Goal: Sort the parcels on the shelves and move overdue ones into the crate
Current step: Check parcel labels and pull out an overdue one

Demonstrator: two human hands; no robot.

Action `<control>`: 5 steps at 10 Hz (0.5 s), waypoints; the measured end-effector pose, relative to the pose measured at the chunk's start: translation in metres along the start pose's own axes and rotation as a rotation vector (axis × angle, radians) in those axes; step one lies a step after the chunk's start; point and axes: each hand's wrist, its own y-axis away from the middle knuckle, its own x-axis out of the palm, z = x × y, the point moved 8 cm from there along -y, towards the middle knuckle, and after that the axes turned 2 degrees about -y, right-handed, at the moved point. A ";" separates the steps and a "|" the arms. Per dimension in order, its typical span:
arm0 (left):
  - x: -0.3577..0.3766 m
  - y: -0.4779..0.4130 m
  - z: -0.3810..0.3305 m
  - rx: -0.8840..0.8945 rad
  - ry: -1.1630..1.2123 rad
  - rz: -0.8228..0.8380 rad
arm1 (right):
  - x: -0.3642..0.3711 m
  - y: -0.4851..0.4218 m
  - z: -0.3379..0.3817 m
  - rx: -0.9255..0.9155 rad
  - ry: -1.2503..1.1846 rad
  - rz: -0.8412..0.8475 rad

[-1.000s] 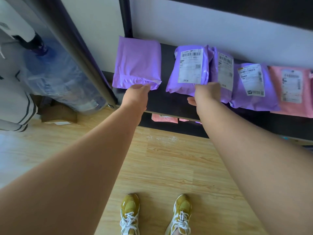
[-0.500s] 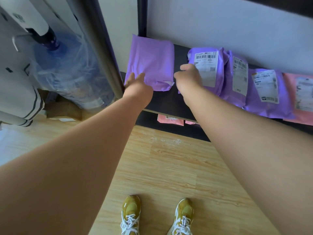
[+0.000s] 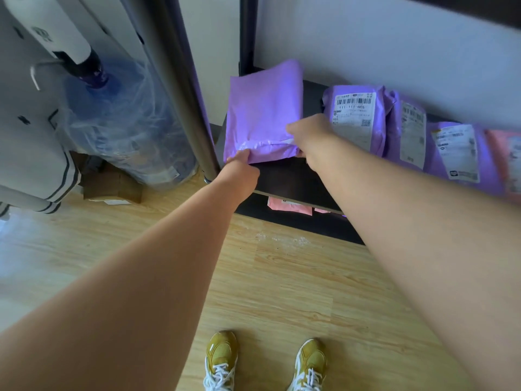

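Parcel (image 3: 263, 114), plain purple with no label showing, sits at the left end of the shelf (image 3: 284, 179). Its near edge rests on the board and its far edge leans back toward the wall (image 3: 380, 43). Its long axis runs front to back, away from the person.

Both hands work the near short edge. The right hand (image 3: 313, 136) pinches the near right corner, thumb on top. The left hand (image 3: 242, 167) takes the near left corner. Its fingers are hidden under the plastic, so the hold appears to be a pinch but cannot be confirmed in full. Neither hand is nearer than the other, and the whole body of the parcel lies beyond the grip.

Judgement: with the label side hidden, the next move is likely a lift or a turn about the near edge. A turn needs free room to the right.

To the right, apart from the parcel, stands a row of labelled parcels (image 3: 355, 119), overlapping one another. A dark post (image 3: 180, 88) stands just left of the parcel, and a water bottle (image 3: 124, 122) stands beyond the post. No crate is in view.
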 end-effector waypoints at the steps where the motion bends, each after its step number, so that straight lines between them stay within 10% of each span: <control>1: -0.003 0.006 -0.001 0.071 0.055 -0.034 | 0.002 -0.001 -0.005 0.005 0.057 0.066; 5: -0.003 0.067 -0.016 -0.071 0.672 -0.010 | -0.070 0.077 -0.018 -0.257 0.118 -0.083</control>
